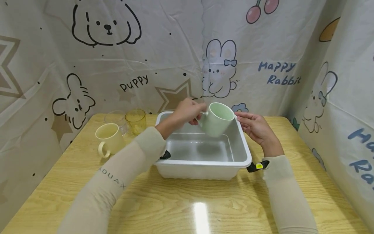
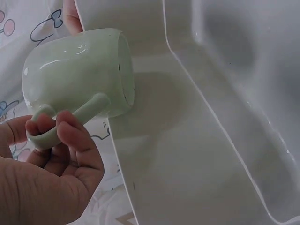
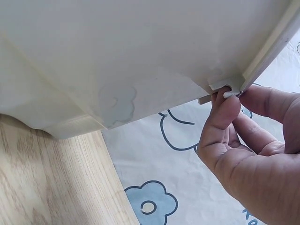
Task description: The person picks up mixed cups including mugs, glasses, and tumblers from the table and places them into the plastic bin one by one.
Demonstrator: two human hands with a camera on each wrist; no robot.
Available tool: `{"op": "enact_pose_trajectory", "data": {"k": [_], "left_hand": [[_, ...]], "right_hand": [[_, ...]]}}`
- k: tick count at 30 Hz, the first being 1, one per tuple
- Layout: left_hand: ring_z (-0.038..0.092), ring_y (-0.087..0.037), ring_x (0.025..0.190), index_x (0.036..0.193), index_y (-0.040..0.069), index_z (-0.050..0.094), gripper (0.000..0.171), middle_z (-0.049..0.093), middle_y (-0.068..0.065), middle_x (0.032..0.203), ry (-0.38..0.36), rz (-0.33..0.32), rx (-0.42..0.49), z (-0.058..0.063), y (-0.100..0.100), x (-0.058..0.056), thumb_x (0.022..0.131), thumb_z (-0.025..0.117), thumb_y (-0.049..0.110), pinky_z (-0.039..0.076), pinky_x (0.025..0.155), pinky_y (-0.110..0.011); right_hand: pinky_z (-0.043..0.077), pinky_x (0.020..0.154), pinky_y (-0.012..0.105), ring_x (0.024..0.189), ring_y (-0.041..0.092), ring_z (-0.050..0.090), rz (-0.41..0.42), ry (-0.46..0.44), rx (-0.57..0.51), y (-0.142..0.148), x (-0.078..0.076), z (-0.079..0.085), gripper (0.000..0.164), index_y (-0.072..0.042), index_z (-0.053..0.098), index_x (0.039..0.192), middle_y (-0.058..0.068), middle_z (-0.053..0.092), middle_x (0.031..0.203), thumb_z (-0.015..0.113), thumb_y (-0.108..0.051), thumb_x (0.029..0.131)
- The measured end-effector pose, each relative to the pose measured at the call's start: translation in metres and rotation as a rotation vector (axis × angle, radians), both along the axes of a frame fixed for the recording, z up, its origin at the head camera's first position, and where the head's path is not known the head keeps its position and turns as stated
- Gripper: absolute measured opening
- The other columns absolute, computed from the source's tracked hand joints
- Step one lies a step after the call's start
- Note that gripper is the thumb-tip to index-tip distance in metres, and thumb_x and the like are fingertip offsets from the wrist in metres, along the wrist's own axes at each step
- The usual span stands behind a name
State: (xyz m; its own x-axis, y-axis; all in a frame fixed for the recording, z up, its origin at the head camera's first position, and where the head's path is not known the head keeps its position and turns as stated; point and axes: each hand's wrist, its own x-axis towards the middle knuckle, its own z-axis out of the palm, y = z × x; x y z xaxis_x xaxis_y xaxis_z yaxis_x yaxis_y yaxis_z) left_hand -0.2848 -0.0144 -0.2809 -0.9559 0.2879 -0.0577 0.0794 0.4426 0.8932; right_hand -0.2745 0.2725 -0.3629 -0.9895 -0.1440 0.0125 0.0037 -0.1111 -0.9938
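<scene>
A pale green mug (image 1: 217, 125) is held tilted over the far part of a white plastic basin (image 1: 201, 171). My left hand (image 1: 187, 111) grips the mug by its handle (image 2: 86, 110), fingers curled round it in the left wrist view. On the basin's right side, my right hand (image 1: 257, 127) pinches the rim between thumb and fingers. The right wrist view shows that hand (image 3: 255, 145) at a small notched tab under the rim. In the head view, the mug's mouth faces up and the bottom of the basin shows beneath it.
Left of the basin, a yellow mug (image 1: 112, 139), an amber glass (image 1: 136, 122) and a clear glass (image 1: 115, 117) stand close together on the wooden table (image 1: 163, 208). A printed curtain (image 1: 175, 48) rises behind the table and along its sides.
</scene>
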Motion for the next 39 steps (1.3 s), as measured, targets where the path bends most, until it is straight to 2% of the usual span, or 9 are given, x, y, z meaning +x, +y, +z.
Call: {"op": "enact_pose_trajectory", "data": {"k": [4, 13, 18, 23, 28, 30, 35, 39], "left_hand": [[0.061, -0.019, 0.054, 0.087, 0.005, 0.076, 0.028, 0.063, -0.006, 0.069, -0.018, -0.014, -0.038, -0.002, 0.004, 0.002, 0.094, 0.062, 0.028, 0.057, 0.057, -0.030], [0.056, -0.017, 0.047, 0.065, 0.002, 0.063, 0.032, 0.059, -0.007, 0.062, -0.064, -0.033, -0.094, -0.011, 0.011, 0.006, 0.091, 0.063, 0.020, 0.057, 0.053, -0.032], [0.054, -0.016, 0.046, 0.065, 0.003, 0.061, 0.030, 0.057, -0.007, 0.061, -0.095, -0.053, -0.143, -0.013, 0.014, 0.008, 0.091, 0.063, 0.018, 0.054, 0.050, -0.029], [0.053, -0.018, 0.048, 0.070, 0.003, 0.058, 0.024, 0.056, -0.008, 0.063, -0.123, -0.094, -0.134, -0.017, 0.013, 0.008, 0.091, 0.061, 0.014, 0.053, 0.050, -0.029], [0.054, -0.018, 0.049, 0.071, 0.001, 0.061, 0.022, 0.057, -0.008, 0.063, -0.121, -0.115, -0.175, -0.023, 0.013, 0.006, 0.090, 0.060, 0.014, 0.057, 0.055, -0.033], [0.054, -0.018, 0.049, 0.073, 0.001, 0.061, 0.022, 0.057, -0.008, 0.063, -0.131, -0.127, -0.198, -0.025, 0.013, 0.005, 0.090, 0.059, 0.014, 0.060, 0.063, -0.039], [0.055, -0.018, 0.053, 0.076, -0.002, 0.062, 0.025, 0.058, -0.009, 0.067, -0.173, -0.168, -0.233, -0.028, 0.011, 0.005, 0.093, 0.055, 0.016, 0.061, 0.076, -0.046], [0.056, -0.019, 0.054, 0.074, 0.000, 0.061, 0.025, 0.057, -0.008, 0.067, -0.186, -0.178, -0.242, -0.030, 0.011, 0.005, 0.092, 0.055, 0.015, 0.061, 0.077, -0.046]], "right_hand": [[0.058, 0.083, 0.023, 0.096, 0.013, 0.068, 0.010, 0.007, -0.012, 0.001, 0.000, 0.000, 0.017, -0.010, 0.074, 0.115, 0.000, 0.070, 0.114, 0.069, -0.011, 0.099], [0.058, 0.082, 0.024, 0.095, 0.013, 0.069, 0.016, 0.002, -0.025, 0.000, 0.001, 0.001, 0.019, -0.008, 0.073, 0.117, 0.000, 0.071, 0.112, 0.068, -0.010, 0.099], [0.059, 0.082, 0.024, 0.095, 0.014, 0.070, 0.025, 0.008, -0.031, 0.001, 0.001, 0.001, 0.018, -0.008, 0.074, 0.116, 0.000, 0.071, 0.113, 0.067, -0.009, 0.099], [0.059, 0.082, 0.024, 0.095, 0.014, 0.070, 0.025, 0.004, -0.031, 0.001, 0.001, 0.000, 0.018, -0.008, 0.074, 0.116, 0.000, 0.071, 0.113, 0.068, -0.009, 0.099], [0.058, 0.082, 0.024, 0.096, 0.014, 0.069, 0.030, 0.006, -0.038, 0.002, 0.000, 0.000, 0.018, -0.008, 0.074, 0.116, 0.000, 0.071, 0.112, 0.068, -0.009, 0.099], [0.058, 0.082, 0.024, 0.096, 0.014, 0.069, 0.031, 0.008, -0.034, 0.002, 0.001, 0.001, 0.018, -0.007, 0.073, 0.117, 0.000, 0.071, 0.113, 0.068, -0.009, 0.099], [0.058, 0.082, 0.023, 0.096, 0.015, 0.069, 0.033, 0.006, -0.028, 0.001, 0.001, 0.001, 0.020, -0.006, 0.072, 0.119, 0.001, 0.071, 0.113, 0.068, -0.010, 0.099], [0.058, 0.082, 0.024, 0.097, 0.015, 0.069, 0.034, 0.005, -0.028, 0.002, 0.001, 0.001, 0.021, -0.007, 0.072, 0.119, 0.001, 0.070, 0.114, 0.068, -0.010, 0.099]]}}
